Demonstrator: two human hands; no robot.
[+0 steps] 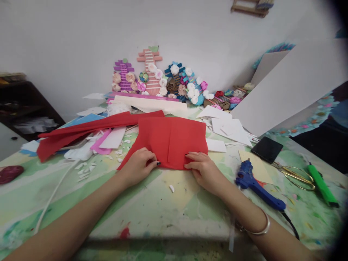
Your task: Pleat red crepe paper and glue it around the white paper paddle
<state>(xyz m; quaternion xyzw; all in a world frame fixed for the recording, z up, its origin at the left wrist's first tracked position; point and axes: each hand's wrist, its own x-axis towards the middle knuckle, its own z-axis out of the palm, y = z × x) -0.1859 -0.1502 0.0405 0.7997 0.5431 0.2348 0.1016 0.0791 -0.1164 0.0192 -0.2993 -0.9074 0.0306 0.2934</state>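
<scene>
A red paper sheet [179,137] lies on the table in front of me, its near edge folded and a crease running down its middle. At the near left part of that edge, my left hand [140,165] is closed, fingers curled and thumb pressed on the sheet. My right hand [205,169] pinches the near right edge between thumb and fingers. The fingertips under the fold are partly hidden. Behind and to the left is a longer folded piece of red paper [89,127].
To the right lie a blue glue gun [257,186], gold-handled scissors [297,175], a green cutter [322,185] and a black phone-like object [267,149]. White scraps [87,170] and a white cable [53,197] are on the left. Flower-decorated crafts [153,79] lean against the wall.
</scene>
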